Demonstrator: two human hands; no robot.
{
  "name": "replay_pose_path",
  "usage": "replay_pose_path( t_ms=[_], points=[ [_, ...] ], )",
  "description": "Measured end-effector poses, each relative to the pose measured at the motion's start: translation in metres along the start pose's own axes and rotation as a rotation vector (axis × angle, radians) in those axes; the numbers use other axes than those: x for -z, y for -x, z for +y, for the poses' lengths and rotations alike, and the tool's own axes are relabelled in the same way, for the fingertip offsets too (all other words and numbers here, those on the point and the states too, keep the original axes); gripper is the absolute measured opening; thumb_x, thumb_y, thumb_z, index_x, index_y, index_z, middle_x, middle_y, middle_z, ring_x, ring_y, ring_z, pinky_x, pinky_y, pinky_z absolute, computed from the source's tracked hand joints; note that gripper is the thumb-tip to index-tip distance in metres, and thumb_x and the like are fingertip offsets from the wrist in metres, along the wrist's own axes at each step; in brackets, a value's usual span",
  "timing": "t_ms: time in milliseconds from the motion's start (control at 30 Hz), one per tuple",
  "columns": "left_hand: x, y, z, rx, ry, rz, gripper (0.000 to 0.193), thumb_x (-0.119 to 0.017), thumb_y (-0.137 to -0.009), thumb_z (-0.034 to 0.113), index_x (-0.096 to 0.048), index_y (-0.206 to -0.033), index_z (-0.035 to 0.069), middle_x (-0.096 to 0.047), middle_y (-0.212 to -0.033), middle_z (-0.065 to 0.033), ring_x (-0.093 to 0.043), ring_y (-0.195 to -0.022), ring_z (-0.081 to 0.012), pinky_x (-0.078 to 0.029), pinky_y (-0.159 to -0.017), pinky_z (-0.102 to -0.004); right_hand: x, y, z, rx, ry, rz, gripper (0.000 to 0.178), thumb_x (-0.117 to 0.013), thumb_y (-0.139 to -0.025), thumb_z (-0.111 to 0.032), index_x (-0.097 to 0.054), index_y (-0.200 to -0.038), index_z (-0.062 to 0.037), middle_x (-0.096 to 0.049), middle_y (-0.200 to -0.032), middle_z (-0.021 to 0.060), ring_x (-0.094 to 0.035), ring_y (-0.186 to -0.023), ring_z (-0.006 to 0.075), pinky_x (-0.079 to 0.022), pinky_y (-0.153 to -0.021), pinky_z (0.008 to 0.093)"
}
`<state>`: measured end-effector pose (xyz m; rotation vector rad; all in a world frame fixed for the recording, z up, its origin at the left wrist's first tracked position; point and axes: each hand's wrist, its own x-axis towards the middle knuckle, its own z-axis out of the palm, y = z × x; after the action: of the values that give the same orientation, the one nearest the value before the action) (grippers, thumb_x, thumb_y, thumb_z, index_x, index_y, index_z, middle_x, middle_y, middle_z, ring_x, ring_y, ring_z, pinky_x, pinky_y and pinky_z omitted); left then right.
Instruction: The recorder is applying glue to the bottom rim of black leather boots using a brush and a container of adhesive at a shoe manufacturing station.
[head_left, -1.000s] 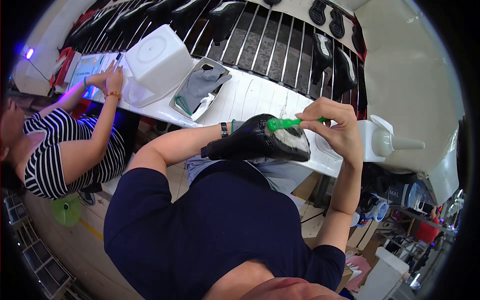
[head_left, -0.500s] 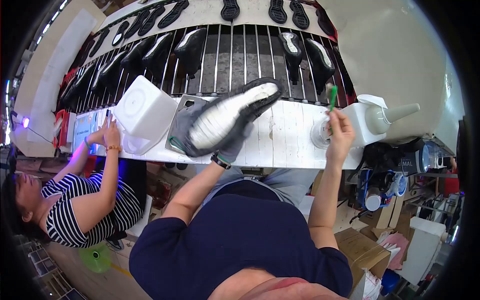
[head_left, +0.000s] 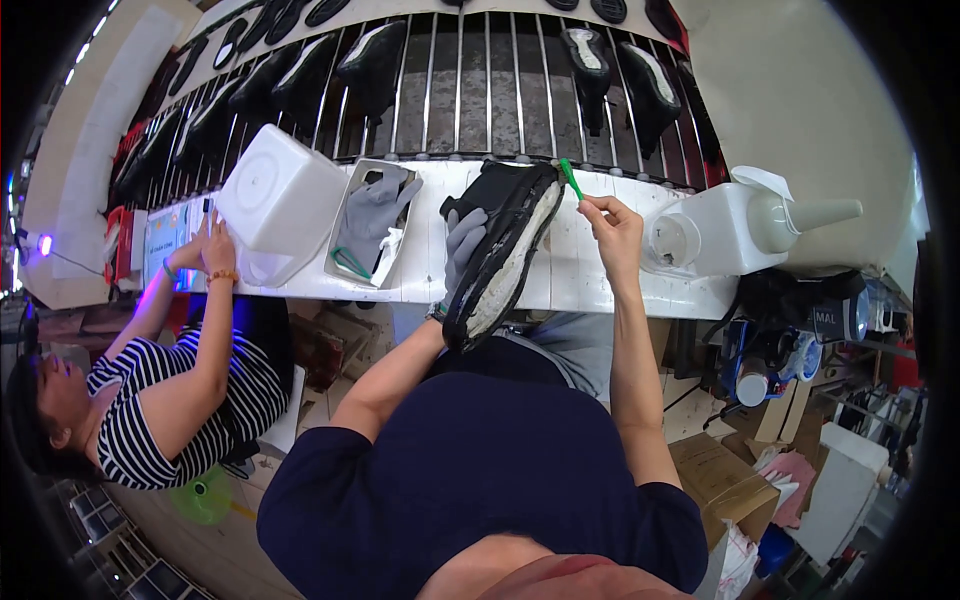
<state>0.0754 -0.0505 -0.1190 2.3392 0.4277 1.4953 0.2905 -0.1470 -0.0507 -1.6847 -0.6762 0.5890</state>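
My left hand (head_left: 464,246), in a grey glove, grips a black shoe upper (head_left: 490,190) from its left side. The shoe lies tilted on its side, and its whitish underside (head_left: 520,256) faces right. Bare, my right hand (head_left: 614,232) pinches a small brush with a green handle (head_left: 572,180). The brush's tip is at the far end of the shoe, by the edge of the underside; whether it touches cannot be made out. To the right of that hand stands a clear cup (head_left: 672,243).
A white jug (head_left: 712,235) lies beside the cup. Left of the shoe are a tray with grey gloves (head_left: 378,215) and a white container (head_left: 270,205). Beyond the white table edge, a barred conveyor (head_left: 470,90) carries several black shoes. A co-worker (head_left: 190,390) sits at left.
The shoe has turned onto its side and shifted right and nearer to me. My right hand has brought the brush left, from above the cup to the shoe's far end.
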Motion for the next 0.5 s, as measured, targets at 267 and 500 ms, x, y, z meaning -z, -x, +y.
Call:
replay_pose_path(
  t_ms=[267, 500],
  points=[
    [0.003, -0.009, 0.004, 0.051, 0.061, 0.0, 0.065, -0.078, -0.079, 0.021, -0.044, -0.133, 0.008, -0.05, -0.131, -0.0137, -0.049, -0.128, -0.0344, -0.024, -0.116, -0.0638, -0.008, 0.059, -0.049, 0.087, -0.034, -0.266, 0.011, -0.074, -0.086, -0.006, -0.077, -0.096, -0.0012, -0.068, -0.073, -0.0005, -0.042, -0.058, 0.0022, -0.029, -0.049, 0.0221],
    [0.02, -0.028, 0.014, 0.135, 0.222, -0.037, 0.062, -0.072, -0.087, 0.021, -0.044, -0.14, 0.006, -0.047, -0.14, -0.0139, -0.045, -0.134, -0.0337, -0.03, -0.115, -0.0513, -0.017, 0.112, -0.103, 0.322, 0.18, -0.503, 0.016, -0.075, -0.08, 0.001, -0.075, -0.096, -0.0024, -0.071, -0.086, 0.0096, -0.069, -0.077, 0.019, -0.052, -0.067, 0.0281]
  ],
)
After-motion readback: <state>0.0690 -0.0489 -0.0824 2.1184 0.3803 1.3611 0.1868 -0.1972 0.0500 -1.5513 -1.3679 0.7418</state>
